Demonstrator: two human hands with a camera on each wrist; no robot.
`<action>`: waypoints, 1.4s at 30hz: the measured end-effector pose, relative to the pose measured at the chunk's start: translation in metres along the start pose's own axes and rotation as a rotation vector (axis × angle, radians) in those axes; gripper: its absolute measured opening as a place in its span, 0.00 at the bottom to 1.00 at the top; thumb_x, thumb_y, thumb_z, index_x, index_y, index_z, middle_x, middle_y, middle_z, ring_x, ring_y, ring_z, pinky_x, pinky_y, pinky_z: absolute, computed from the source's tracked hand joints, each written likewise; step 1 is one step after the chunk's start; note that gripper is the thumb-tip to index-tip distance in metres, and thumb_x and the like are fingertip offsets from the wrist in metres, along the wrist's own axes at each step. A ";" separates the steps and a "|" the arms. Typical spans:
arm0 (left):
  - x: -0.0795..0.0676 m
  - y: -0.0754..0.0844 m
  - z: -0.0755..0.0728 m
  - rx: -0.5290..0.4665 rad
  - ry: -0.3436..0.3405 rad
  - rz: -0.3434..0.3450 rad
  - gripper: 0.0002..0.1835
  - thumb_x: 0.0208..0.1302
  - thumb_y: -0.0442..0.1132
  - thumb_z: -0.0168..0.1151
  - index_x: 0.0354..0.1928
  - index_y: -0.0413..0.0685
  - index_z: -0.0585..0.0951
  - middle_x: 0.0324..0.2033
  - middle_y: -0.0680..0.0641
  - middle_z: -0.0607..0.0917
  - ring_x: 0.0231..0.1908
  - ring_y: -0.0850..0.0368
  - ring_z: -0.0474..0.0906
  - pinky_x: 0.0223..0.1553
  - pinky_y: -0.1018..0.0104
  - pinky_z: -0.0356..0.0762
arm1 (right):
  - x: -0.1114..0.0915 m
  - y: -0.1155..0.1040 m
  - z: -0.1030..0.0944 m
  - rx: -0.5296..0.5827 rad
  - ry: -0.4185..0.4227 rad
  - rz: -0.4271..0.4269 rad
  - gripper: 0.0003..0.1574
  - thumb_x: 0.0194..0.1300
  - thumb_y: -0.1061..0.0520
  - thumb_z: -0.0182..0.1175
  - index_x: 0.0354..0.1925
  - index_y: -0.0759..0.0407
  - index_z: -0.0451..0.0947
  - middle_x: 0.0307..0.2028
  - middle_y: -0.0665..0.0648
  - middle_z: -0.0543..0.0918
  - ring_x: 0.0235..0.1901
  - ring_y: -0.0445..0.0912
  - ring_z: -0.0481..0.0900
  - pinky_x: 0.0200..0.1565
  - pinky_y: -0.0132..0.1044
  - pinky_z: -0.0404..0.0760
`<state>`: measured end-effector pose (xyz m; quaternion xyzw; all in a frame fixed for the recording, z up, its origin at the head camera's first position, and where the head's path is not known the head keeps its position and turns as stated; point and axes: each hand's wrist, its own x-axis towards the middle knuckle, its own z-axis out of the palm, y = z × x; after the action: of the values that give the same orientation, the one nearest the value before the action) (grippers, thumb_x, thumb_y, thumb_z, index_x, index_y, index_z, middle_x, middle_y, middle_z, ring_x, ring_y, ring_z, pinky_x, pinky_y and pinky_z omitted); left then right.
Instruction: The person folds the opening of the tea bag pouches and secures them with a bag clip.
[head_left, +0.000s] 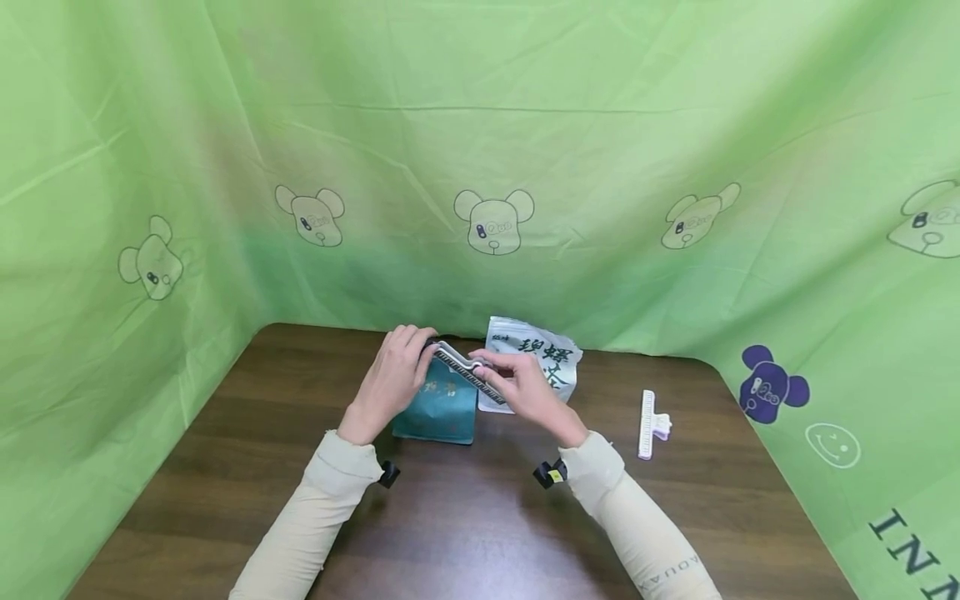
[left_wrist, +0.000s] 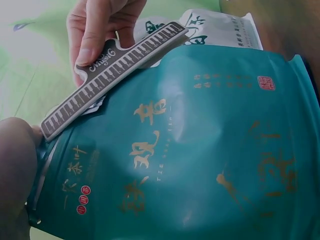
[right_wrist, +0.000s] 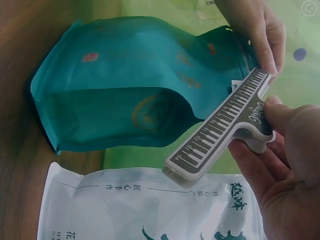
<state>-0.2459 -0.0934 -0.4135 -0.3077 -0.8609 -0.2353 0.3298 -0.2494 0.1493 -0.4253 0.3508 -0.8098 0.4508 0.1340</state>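
Observation:
My right hand [head_left: 528, 387] pinches the handle of a long bag clip [right_wrist: 217, 127] printed with black-and-white piano keys, thumb on its dark face. Slantwise, the clip lies at the top edge of a teal tea bag [left_wrist: 200, 130] with gold characters. Fingers of my left hand [head_left: 393, 371] grip a top corner of that bag, close by one end of the clip. Full-looking, the teal bag stands on the table. How much of its top edge sits inside the clip is hidden. Beside it, a white tea bag [head_left: 566, 367] with dark green characters is near my right hand.
A second clip, white with a purple edge [head_left: 647, 425], lies on the brown wooden table [head_left: 480, 517] to the right. Green cloth [head_left: 405, 167] with bear-head prints hangs behind the table and along both sides.

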 end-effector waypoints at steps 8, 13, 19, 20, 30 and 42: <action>0.000 -0.002 0.000 0.001 0.006 0.018 0.10 0.75 0.34 0.56 0.51 0.37 0.82 0.41 0.43 0.84 0.40 0.48 0.75 0.45 0.56 0.72 | 0.003 -0.002 0.002 0.008 0.005 -0.010 0.17 0.70 0.62 0.64 0.56 0.64 0.84 0.41 0.62 0.90 0.31 0.43 0.88 0.32 0.32 0.84; 0.001 -0.003 -0.004 0.016 0.028 0.012 0.07 0.73 0.36 0.61 0.46 0.40 0.83 0.38 0.44 0.83 0.39 0.48 0.75 0.45 0.55 0.73 | 0.001 -0.001 0.001 0.012 0.009 0.010 0.17 0.70 0.62 0.63 0.56 0.63 0.84 0.42 0.61 0.90 0.30 0.42 0.87 0.31 0.32 0.83; -0.001 -0.008 -0.007 -0.011 0.038 0.030 0.07 0.71 0.35 0.63 0.45 0.38 0.82 0.37 0.44 0.82 0.39 0.48 0.76 0.46 0.55 0.74 | 0.000 0.000 -0.001 0.020 0.014 0.024 0.17 0.71 0.61 0.63 0.56 0.62 0.84 0.40 0.61 0.90 0.29 0.44 0.86 0.29 0.33 0.82; -0.002 -0.008 -0.007 -0.018 0.037 0.033 0.07 0.71 0.35 0.63 0.45 0.38 0.82 0.37 0.44 0.82 0.39 0.48 0.76 0.46 0.55 0.75 | 0.000 -0.001 -0.001 0.019 0.013 0.026 0.17 0.71 0.60 0.63 0.56 0.62 0.84 0.40 0.60 0.90 0.29 0.44 0.86 0.29 0.32 0.82; -0.004 -0.010 -0.009 -0.035 -0.031 0.026 0.10 0.73 0.32 0.57 0.51 0.35 0.80 0.41 0.43 0.82 0.42 0.49 0.75 0.51 0.53 0.73 | 0.008 -0.011 0.007 0.020 0.028 0.040 0.17 0.69 0.68 0.63 0.55 0.70 0.82 0.42 0.68 0.89 0.30 0.57 0.88 0.31 0.32 0.83; -0.005 -0.008 -0.008 -0.092 -0.071 -0.028 0.21 0.74 0.33 0.53 0.65 0.31 0.72 0.47 0.40 0.80 0.44 0.48 0.73 0.58 0.49 0.71 | 0.020 -0.052 0.007 0.062 0.052 -0.011 0.15 0.70 0.69 0.60 0.54 0.72 0.82 0.35 0.69 0.88 0.26 0.59 0.85 0.28 0.30 0.78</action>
<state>-0.2447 -0.1058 -0.4132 -0.3185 -0.8647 -0.2680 0.2811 -0.2271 0.1169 -0.3854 0.3476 -0.7896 0.4841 0.1466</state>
